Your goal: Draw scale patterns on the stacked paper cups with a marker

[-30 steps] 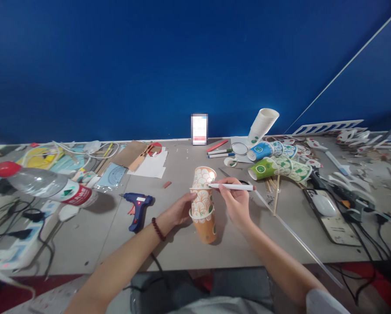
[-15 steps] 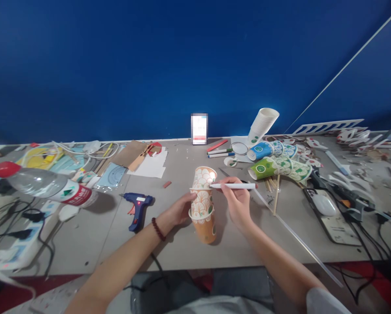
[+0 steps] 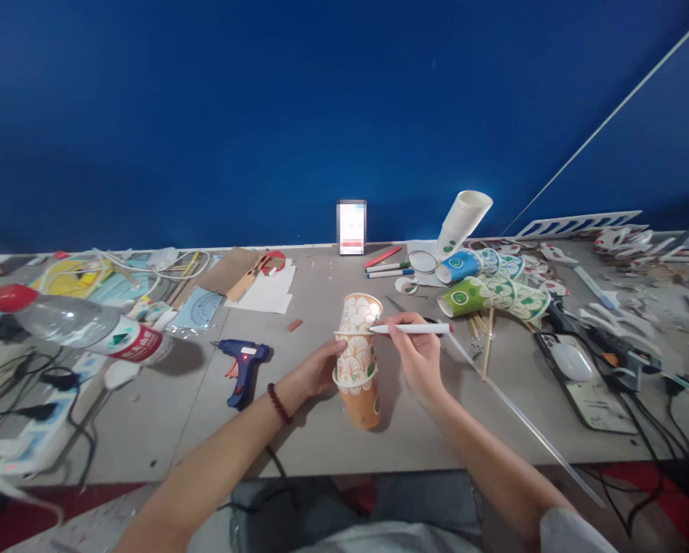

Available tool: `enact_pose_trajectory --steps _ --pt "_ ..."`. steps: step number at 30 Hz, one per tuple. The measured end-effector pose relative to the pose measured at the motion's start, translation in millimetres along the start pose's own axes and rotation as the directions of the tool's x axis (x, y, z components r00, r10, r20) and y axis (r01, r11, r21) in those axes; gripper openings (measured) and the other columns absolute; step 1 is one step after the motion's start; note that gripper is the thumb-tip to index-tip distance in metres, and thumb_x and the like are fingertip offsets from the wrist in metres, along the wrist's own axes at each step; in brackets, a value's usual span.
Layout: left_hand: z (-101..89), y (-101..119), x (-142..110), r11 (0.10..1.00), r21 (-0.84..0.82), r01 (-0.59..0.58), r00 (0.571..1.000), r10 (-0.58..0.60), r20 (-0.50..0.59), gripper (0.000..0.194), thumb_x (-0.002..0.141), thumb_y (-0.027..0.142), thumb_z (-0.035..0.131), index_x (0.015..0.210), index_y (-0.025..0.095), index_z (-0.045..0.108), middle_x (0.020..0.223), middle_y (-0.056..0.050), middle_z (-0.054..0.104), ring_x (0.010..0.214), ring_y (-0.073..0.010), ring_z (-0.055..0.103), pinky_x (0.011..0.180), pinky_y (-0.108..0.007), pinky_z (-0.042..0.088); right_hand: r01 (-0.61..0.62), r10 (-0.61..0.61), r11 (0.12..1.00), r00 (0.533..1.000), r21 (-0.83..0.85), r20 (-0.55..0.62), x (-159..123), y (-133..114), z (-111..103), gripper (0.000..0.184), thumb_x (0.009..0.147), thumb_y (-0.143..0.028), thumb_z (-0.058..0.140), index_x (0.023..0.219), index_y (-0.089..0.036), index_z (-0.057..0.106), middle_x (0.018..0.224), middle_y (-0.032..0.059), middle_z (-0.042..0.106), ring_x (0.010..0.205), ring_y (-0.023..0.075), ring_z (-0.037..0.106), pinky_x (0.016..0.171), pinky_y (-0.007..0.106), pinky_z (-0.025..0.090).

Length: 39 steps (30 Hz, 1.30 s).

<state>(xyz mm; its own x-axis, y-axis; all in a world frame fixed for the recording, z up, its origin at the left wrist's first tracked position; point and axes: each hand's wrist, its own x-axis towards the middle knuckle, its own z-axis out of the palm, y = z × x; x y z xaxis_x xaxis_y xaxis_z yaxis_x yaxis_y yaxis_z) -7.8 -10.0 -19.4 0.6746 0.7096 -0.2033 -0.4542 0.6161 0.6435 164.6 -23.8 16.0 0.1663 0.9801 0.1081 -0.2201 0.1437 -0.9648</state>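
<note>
A joined stack of orange patterned paper cups (image 3: pixel 358 359) lies on the table in front of me. My left hand (image 3: pixel 322 367) is closed around its left side, the fingers partly hidden behind the cups. My right hand (image 3: pixel 418 352) pinches a white marker (image 3: pixel 422 328) with a reddish end. The marker's tip points left and meets the cups close to the rim of the upper one. To the right lie similar joined cups, one set blue (image 3: pixel 462 265) and one green (image 3: pixel 465 296), with a wooden stick (image 3: pixel 487 349) by the green set.
A blue hot glue gun (image 3: pixel 243 369) and a large plastic bottle (image 3: pixel 102 330) lie at left, near a power strip (image 3: pixel 61 418). White stacked cups (image 3: pixel 465 219) lean at the back. A phone (image 3: pixel 586 384) and a clear glue stick (image 3: pixel 540 438) lie at right.
Almost nothing differs. Both hands, the cups and the marker stay in practically the same place, with the marker tip still at the upper cup.
</note>
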Motion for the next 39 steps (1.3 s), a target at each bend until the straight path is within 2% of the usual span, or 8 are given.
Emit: enact_pose_trajectory --steps 3,13,21,28,39 --pt "-2.3 -0.9 -0.1 1.000 0.012 0.004 1.000 -0.004 -0.018 0.056 0.069 0.046 0.070 0.113 0.011 0.060 0.101 -0.016 0.070 0.098 -0.0319 0.064 0.090 -0.043 0.042 0.005 -0.005 1.000 1.000 0.014 0.024 -0.1 -0.7 0.3 0.013 0.080 -0.034 0.065 0.078 -0.022 0.060 0.083 0.0027 0.069 0.085 0.0202 0.065 0.082 0.034 0.049" --pt "-4.1 -1.6 0.6 1.000 0.004 -0.019 1.000 0.019 0.015 0.053 0.072 0.043 0.068 0.114 0.011 0.060 0.102 -0.016 0.070 0.100 -0.0327 0.064 0.092 -0.044 0.042 0.012 -0.011 0.999 1.000 0.052 -0.004 -0.1 0.7 0.2 0.011 0.082 -0.032 0.064 0.080 -0.023 0.059 0.081 0.0016 0.068 0.083 0.0196 0.066 0.082 0.035 0.051" --pt "2.0 1.2 -0.2 1.000 0.008 -0.014 1.000 0.014 0.000 0.055 0.068 0.045 0.071 0.112 0.012 0.061 0.100 -0.015 0.071 0.096 -0.0318 0.065 0.089 -0.043 0.044 0.024 -0.025 0.999 1.000 0.041 0.004 0.6 -0.3 0.4 0.010 0.082 -0.031 0.064 0.080 -0.022 0.060 0.082 0.0018 0.069 0.083 0.0187 0.066 0.081 0.033 0.050" --pt "0.3 0.4 -0.5 1.000 0.021 -0.008 1.000 0.008 -0.017 0.056 0.068 0.046 0.071 0.112 0.013 0.062 0.098 -0.014 0.072 0.094 -0.0309 0.066 0.088 -0.042 0.045 0.021 -0.023 0.999 0.999 0.046 0.043 -1.2 0.3 -1.0 0.007 0.083 -0.029 0.064 0.080 -0.023 0.061 0.085 0.0018 0.070 0.086 0.0187 0.066 0.083 0.033 0.049" --pt "-1.9 -1.0 0.9 0.998 0.050 -0.027 0.999 0.028 -0.017 0.057 0.068 0.047 0.071 0.113 0.013 0.062 0.099 -0.014 0.071 0.096 -0.0306 0.065 0.091 -0.042 0.042 0.029 -0.029 1.000 0.999 0.006 0.019 -1.5 0.4 -0.6 0.010 0.082 -0.032 0.065 0.082 -0.022 0.063 0.088 0.0038 0.071 0.088 0.0199 0.065 0.083 0.034 0.049"
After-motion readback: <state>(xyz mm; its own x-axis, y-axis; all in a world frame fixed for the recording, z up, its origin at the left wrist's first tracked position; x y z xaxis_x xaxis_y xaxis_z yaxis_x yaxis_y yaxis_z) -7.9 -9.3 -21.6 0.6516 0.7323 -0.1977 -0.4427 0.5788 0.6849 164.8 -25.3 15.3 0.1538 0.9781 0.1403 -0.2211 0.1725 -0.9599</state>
